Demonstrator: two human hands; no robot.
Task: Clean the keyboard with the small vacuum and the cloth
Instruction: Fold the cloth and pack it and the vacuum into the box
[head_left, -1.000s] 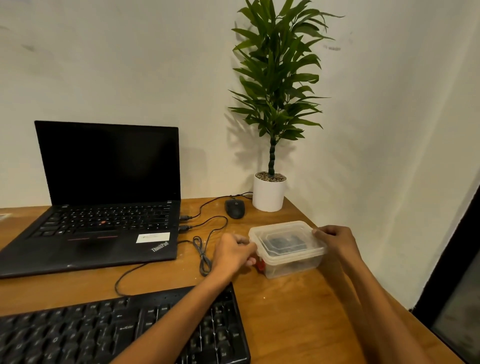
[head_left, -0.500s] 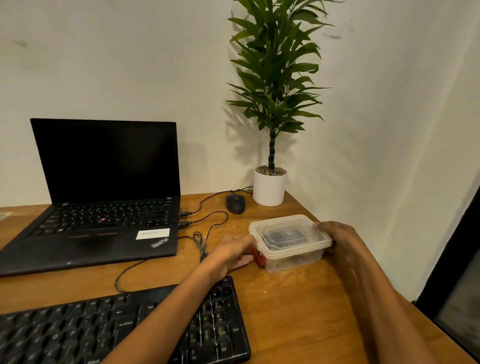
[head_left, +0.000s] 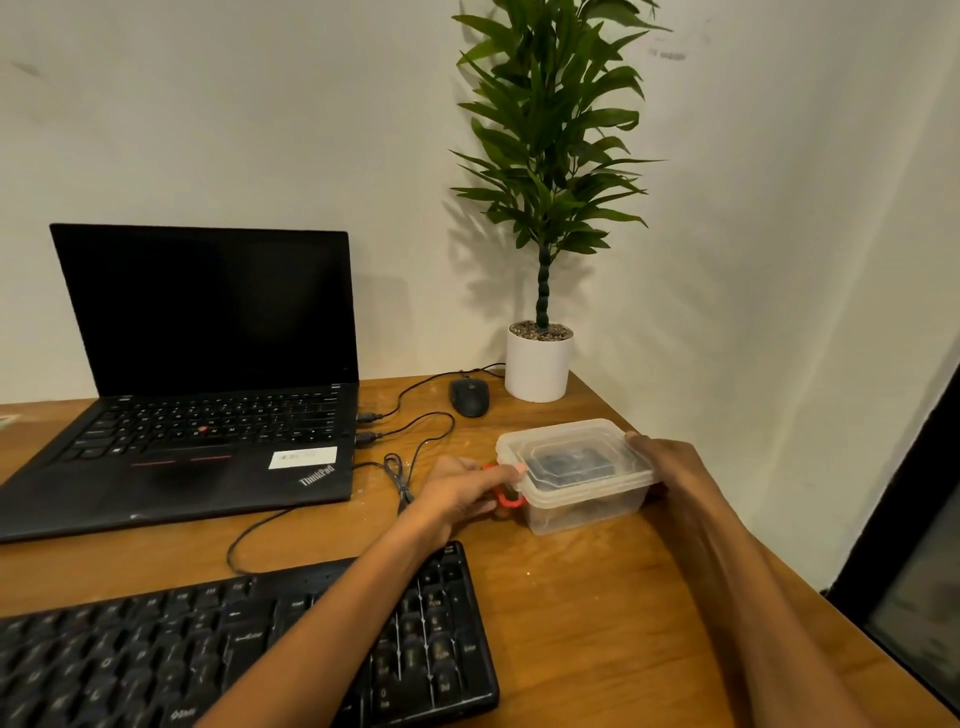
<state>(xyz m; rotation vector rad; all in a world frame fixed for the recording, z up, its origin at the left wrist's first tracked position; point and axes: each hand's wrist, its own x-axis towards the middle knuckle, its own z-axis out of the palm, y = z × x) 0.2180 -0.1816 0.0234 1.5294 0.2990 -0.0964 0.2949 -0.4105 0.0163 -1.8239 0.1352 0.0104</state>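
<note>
Fingers (head_left: 500, 474) of the left hand (head_left: 457, 493) are curled round the red clasp (head_left: 506, 500) at the left end of the clear plastic box (head_left: 582, 501), pinching it. The right hand (head_left: 670, 467) is wrapped over the box's right end, with its fingers bent onto the rim of the lid (head_left: 571, 441).

The task is judged to be at its very start. The lid is not yet off, and no small vacuum or cloth can be made out. Something dark is seen through the lid, but what it is cannot be told. The keyboard (head_left: 208, 649) lies untouched at the near edge of the desk (head_left: 597, 597), partly under the left forearm. Opening the box, taking out the tools, vacuuming and wiping are all taken to be left.

Counted from largest to smallest:
- One desk is seen.
- One open laptop (head_left: 208, 389) with a dark screen stands at the back left.
- One keyboard is seen.
- One potted plant (head_left: 537, 366) stands in the far corner.
- One box is seen, with one lid.
- Two cables (head_left: 405, 467) are plugged into the laptop's right side.
- One mouse (head_left: 469, 396) sits just beside the pot.
- One red clasp is visible; whether a second sits under the right hand cannot be told.
</note>
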